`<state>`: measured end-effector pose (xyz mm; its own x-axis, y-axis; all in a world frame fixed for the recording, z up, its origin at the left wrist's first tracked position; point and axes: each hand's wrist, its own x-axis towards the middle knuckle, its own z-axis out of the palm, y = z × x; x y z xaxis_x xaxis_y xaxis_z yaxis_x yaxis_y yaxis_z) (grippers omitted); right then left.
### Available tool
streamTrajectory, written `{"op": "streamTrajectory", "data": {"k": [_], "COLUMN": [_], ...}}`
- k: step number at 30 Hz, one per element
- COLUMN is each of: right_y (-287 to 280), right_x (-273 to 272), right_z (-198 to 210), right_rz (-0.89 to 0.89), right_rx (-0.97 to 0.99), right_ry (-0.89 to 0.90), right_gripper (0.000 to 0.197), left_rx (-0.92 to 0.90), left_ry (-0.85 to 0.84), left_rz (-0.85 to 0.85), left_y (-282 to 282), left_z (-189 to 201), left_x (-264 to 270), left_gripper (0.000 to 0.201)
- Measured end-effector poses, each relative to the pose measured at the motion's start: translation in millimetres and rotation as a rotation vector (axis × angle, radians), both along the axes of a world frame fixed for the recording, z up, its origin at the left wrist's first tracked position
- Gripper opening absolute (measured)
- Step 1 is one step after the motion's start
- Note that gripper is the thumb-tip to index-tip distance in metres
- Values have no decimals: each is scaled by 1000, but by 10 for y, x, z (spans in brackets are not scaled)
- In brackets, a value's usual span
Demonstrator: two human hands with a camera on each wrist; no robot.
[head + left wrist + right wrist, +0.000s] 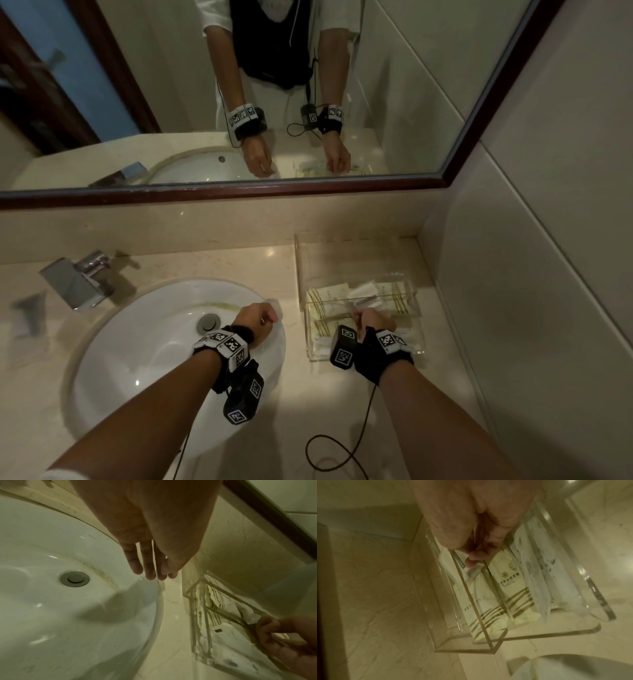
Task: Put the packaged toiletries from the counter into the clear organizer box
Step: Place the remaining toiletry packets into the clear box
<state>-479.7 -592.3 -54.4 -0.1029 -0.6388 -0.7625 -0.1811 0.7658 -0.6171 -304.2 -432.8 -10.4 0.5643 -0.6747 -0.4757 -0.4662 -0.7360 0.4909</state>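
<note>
Right hand [373,320] seemingly pinches a packet [475,582] inside the clear organizer box [342,246]; left hand [150,545] hangs relaxed, empty.

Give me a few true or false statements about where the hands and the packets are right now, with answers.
1. The right hand is at the clear organizer box, pinching something there. True.
2. The left hand grips a packet. False: its fingers are straight and hold nothing.
3. Packets with gold stripes stand inside the box. True.
4. The box sits in the sink. False: it stands on the counter, right of the sink.
5. The left hand is over the sink's rim. True.
</note>
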Motion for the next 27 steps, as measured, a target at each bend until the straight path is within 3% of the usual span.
{"op": "streamTrajectory", "data": {"k": [4,6,11,16,19,27], "right_y": [-10,-32,-36,-127,-154,-163], "right_x": [-20,-48,-28,-9,-38,-151], "right_z": [-121,-269,28,4,-14,150], "right_rz": [-61,-68,-91,-50,-7,342], "right_rx": [10,12,42,60,92,77], "right_ry": [-64,-61,-113,-148,-154,25], "right_gripper": [14,7,14,22,17,23], "left_rx": [-3,-3,5,4,-3,-36], "left_ry": [6,8,0,9,17,19], "left_rz": [-13,-13,-4,11,13,16], "left_y": [-35,-42,-40,-60,-79,-131], "left_z": [12,16,18,8,-4,43], "left_x": [1,10,51,55,39,19], "left_gripper": [23,24,24,25,24,25]}}
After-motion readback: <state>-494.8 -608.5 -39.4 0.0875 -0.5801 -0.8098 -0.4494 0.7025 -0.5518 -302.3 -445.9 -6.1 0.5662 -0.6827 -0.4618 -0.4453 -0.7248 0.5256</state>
